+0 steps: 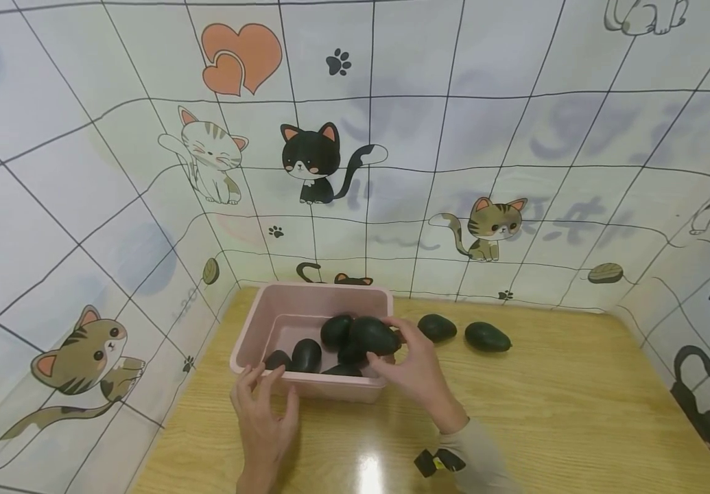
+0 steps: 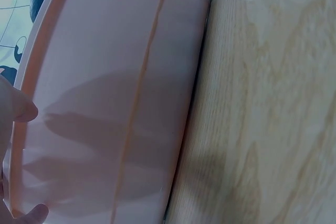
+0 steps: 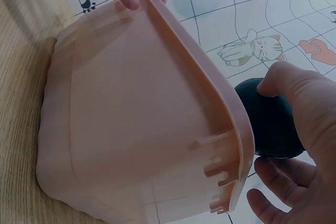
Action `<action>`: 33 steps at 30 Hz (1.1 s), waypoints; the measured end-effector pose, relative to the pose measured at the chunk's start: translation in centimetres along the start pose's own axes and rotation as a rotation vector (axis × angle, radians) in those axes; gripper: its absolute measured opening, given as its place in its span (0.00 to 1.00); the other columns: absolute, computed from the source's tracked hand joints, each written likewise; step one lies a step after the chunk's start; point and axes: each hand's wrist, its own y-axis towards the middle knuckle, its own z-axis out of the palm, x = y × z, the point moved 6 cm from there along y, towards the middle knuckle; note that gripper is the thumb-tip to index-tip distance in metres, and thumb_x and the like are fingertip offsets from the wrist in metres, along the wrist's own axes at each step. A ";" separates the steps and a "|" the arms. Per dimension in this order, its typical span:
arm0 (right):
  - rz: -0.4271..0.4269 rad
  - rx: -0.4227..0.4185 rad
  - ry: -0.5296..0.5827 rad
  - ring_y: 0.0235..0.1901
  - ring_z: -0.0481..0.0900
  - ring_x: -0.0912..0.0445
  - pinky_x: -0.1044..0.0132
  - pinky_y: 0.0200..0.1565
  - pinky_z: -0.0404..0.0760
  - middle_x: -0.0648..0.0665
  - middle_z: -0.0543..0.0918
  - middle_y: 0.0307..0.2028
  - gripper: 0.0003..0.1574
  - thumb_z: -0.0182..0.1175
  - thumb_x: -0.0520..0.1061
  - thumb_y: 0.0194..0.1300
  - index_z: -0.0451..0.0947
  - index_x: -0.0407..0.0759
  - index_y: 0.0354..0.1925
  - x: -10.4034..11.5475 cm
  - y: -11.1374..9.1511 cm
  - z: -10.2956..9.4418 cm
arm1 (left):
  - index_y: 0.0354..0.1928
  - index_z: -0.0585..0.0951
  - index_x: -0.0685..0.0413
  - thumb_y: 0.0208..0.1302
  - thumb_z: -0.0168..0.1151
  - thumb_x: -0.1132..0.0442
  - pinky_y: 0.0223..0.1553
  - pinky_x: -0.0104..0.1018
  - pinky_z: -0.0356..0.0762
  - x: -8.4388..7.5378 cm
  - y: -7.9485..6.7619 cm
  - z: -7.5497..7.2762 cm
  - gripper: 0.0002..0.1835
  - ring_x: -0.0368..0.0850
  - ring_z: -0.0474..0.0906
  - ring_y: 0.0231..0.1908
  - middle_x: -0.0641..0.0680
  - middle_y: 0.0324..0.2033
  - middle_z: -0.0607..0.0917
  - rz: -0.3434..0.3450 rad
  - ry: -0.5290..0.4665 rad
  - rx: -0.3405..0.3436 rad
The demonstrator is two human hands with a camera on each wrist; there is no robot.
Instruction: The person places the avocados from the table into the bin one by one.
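Observation:
My right hand (image 1: 416, 367) holds a dark green avocado (image 1: 372, 336) over the right side of a pink plastic bin (image 1: 311, 291), thumb on the near side and fingers on the far side. In the right wrist view the avocado (image 3: 270, 121) appears beyond the bin's rim, between thumb and fingers. Several more avocados (image 1: 306, 355) lie inside the bin, partly hidden by its front wall. At the front left corner, my left hand (image 1: 265, 418) grips the rim, thumb outside; its fingertips (image 2: 26, 111) show at the rim in the left wrist view.
Two avocados, one nearer (image 1: 436, 328) and one farther right (image 1: 487, 337), lie on the wooden table (image 1: 546, 412) to the right of the bin. A cloth with printed cats and grid lines (image 1: 404, 137) stands behind and on both sides.

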 end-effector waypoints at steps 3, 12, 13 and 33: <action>0.018 0.026 -0.015 0.52 0.82 0.53 0.49 0.56 0.83 0.50 0.86 0.57 0.40 0.81 0.46 0.55 0.80 0.54 0.65 -0.1 0.0 0.4 | 0.51 0.87 0.55 0.53 0.70 0.63 0.60 0.60 0.67 0.0 0.0 0.0 0.20 0.70 0.69 0.65 0.69 0.55 0.78 0.007 -0.006 -0.011; 0.017 0.036 -0.043 0.53 0.82 0.53 0.48 0.56 0.82 0.51 0.87 0.55 0.35 0.80 0.49 0.58 0.82 0.56 0.64 -0.6 -0.3 0.6 | 0.51 0.87 0.55 0.54 0.69 0.63 0.60 0.61 0.67 0.0 0.0 0.0 0.20 0.71 0.69 0.65 0.70 0.56 0.78 0.003 -0.006 -0.007; 0.024 0.034 -0.041 0.54 0.82 0.53 0.47 0.57 0.82 0.51 0.86 0.56 0.35 0.80 0.49 0.58 0.82 0.56 0.64 -0.7 -0.3 0.4 | 0.51 0.87 0.56 0.54 0.69 0.63 0.61 0.61 0.67 0.0 0.0 0.0 0.20 0.71 0.69 0.65 0.70 0.56 0.78 -0.001 -0.004 -0.003; 0.040 0.034 -0.020 0.57 0.84 0.48 0.44 0.60 0.83 0.49 0.86 0.60 0.34 0.77 0.48 0.63 0.81 0.47 0.65 -3.0 -0.4 -0.6 | 0.52 0.87 0.54 0.53 0.71 0.65 0.61 0.61 0.65 0.1 -0.1 0.0 0.21 0.70 0.69 0.65 0.68 0.56 0.78 0.004 -0.012 -0.003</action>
